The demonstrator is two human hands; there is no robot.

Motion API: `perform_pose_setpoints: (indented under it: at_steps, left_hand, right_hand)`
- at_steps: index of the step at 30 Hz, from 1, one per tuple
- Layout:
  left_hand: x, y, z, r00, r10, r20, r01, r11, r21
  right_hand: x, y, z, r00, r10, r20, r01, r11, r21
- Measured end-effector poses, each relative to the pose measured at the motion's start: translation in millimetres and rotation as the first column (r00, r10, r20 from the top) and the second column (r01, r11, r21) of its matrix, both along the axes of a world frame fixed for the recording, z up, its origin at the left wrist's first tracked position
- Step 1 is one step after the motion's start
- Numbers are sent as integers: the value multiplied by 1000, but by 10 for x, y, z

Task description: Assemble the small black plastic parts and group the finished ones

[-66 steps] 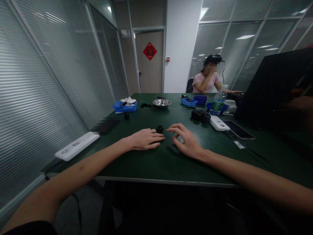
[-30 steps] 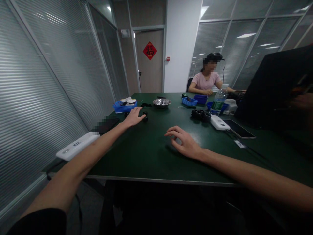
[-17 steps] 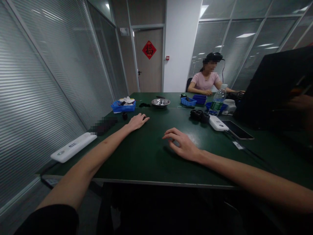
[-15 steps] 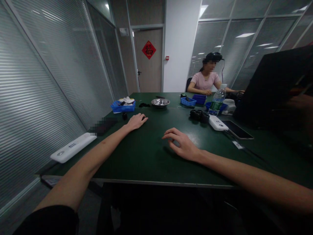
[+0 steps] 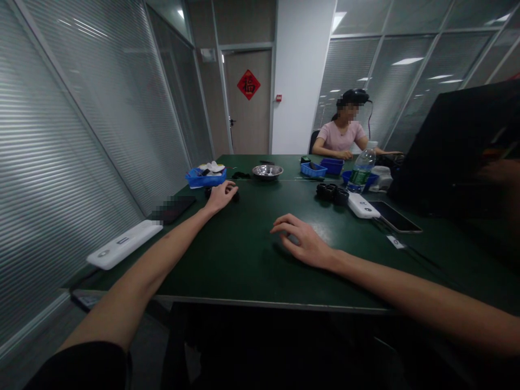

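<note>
My left hand (image 5: 221,196) reaches to the far left part of the table. Its fingers are curled down over a small black piece (image 5: 235,196), which shows at the thumb and fingertips. Another small black piece (image 5: 208,192) sits on its other side, partly hidden by the hand. My right hand (image 5: 301,238) rests on the tabletop near the middle, holding nothing, its fingers loosely bent and the thumb apart. Several black cylindrical pieces (image 5: 332,193) stand grouped beyond it, to the right.
A blue tray (image 5: 207,176) of small items and a metal bowl (image 5: 267,172) stand farther back. To the right are a blue basket (image 5: 313,170), a water bottle (image 5: 363,168), a white power bank (image 5: 363,206) and a phone (image 5: 396,215). Another person (image 5: 342,134) sits across the table.
My left hand has shifted left, towards the other black piece, now partly covering it. My right hand stays in place.
</note>
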State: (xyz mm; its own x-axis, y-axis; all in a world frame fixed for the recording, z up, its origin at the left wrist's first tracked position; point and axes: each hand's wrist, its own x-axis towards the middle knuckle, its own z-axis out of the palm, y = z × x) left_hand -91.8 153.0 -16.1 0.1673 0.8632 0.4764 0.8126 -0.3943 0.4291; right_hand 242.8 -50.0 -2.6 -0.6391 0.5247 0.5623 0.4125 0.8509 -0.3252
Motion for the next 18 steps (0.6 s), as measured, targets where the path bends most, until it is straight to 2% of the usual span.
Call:
perform_pose_setpoints:
  at_steps: [3,7,11,18]
  left_hand:
    - [-58,7,7,994,23,-105,-13,995,95]
    - [-119,40,-77,956,-38,-291,41,999,3]
    - [-112,63,-147,949,-48,-310,38,999,-39]
    - [-89,78,-145,941,10,-337,-18,1000,-20]
  right_hand:
    - [-1,-12,12,1000,7,-1,-7,1000,-4]
    - [-5,-33,30,1000,10,1,-10,1000,0]
    - [-5,-39,35,1000,10,10,-10,1000,2]
    - [-9,-33,33,1000,15,11,-15,1000,1]
